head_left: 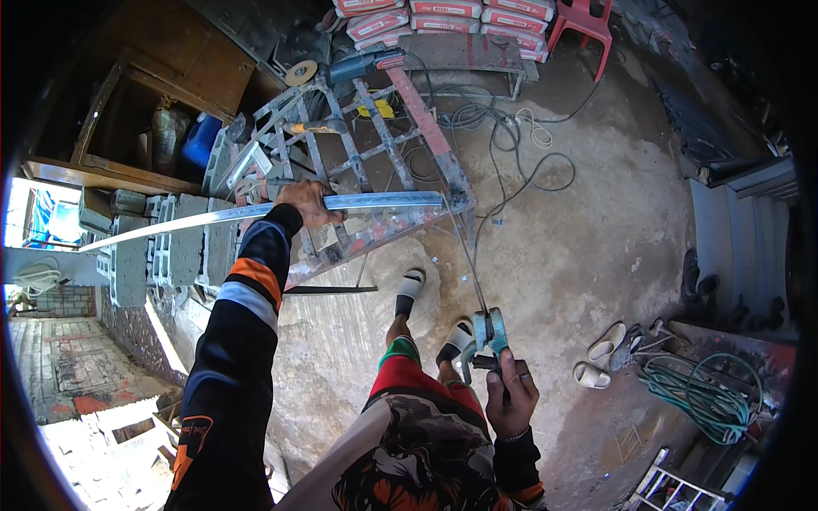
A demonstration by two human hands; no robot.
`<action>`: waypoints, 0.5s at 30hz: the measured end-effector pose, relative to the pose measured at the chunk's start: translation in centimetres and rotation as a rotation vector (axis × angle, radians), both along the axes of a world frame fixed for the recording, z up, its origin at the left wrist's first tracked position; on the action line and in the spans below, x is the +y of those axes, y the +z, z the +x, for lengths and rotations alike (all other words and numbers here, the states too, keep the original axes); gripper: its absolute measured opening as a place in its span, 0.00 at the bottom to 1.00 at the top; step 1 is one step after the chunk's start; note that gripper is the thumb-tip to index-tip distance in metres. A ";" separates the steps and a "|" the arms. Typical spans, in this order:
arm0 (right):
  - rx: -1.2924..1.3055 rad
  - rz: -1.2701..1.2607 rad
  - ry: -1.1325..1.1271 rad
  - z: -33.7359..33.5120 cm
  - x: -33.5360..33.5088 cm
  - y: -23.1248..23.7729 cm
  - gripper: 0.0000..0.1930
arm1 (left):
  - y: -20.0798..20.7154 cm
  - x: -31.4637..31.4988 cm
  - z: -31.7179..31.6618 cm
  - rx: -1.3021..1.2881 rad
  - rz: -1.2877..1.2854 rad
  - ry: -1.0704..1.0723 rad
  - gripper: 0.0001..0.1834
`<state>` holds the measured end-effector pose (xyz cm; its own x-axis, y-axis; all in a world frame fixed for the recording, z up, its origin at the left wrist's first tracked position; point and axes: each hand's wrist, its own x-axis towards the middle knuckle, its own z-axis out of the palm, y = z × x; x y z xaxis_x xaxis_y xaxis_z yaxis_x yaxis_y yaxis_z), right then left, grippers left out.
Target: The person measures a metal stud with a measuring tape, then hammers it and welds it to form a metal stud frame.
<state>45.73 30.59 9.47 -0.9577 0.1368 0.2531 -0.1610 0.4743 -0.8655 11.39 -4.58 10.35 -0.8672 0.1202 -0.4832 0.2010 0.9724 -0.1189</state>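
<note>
Near its middle, my left hand [307, 204] is closed around a long, shiny metal bar [383, 200]. The bar lies across the metal-frame work table [443, 162] and extends far past its left edge. My right hand [513, 396] is held low in front of my body, fingers closed on a teal, round-cased tape measure [487, 330] with a black part by the thumb. A thin dark strip [464, 251] runs from its case up toward the right end of the bar. An angle grinder [358, 66] with a tan disc rests on the table's far edge.
Cables [511, 128] lie coiled on the concrete floor beyond the table. Grey hollow blocks [179, 243] stand at left. Cement bags [447, 17], a bench [464, 53] and a red chair [584, 25] are at the back. Sandals [605, 345] and a green hose [707, 396] lie at right.
</note>
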 end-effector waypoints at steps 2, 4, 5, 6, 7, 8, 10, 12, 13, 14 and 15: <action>-0.006 -0.002 0.001 0.0 0.0 -0.1 0.26 | 0.0 0.0 0.0 -0.011 0.023 -0.002 0.28; -0.009 -0.025 -0.002 0.0 -0.1 -0.2 0.27 | 0.0 0.0 -0.1 -0.020 0.001 0.003 0.28; -0.021 -0.009 -0.004 0.0 -0.1 -0.2 0.27 | 0.0 0.0 -0.1 -0.033 0.009 0.018 0.28; 0.001 0.007 0.001 0.0 -0.2 -0.2 0.27 | 0.0 0.1 -0.1 -0.030 -0.010 0.014 0.28; -0.003 0.010 -0.014 0.1 -0.2 -0.2 0.27 | 0.0 0.1 -0.1 -0.029 -0.005 0.010 0.28; 0.023 0.023 0.006 0.1 -0.3 -0.2 0.27 | -0.1 0.1 -0.1 -0.026 0.005 0.011 0.28; -0.070 -0.133 -0.065 0.3 -0.4 -0.1 0.26 | -0.3 0.1 -0.1 -0.023 -0.012 -0.002 0.27; -0.166 -0.256 -0.100 0.5 -0.4 0.0 0.27 | -0.4 0.0 -0.1 -0.016 -0.024 -0.010 0.27; -0.231 -0.392 -0.126 0.6 -0.4 0.0 0.27 | -0.4 -0.1 -0.2 -0.011 -0.007 -0.022 0.27; -0.231 -0.339 -0.129 0.5 -0.4 0.0 0.27 | -0.4 -0.2 -0.2 -0.018 0.012 -0.033 0.26; -0.217 -0.297 -0.125 0.5 -0.4 0.0 0.27 | -0.3 -0.2 -0.3 -0.006 0.011 -0.034 0.26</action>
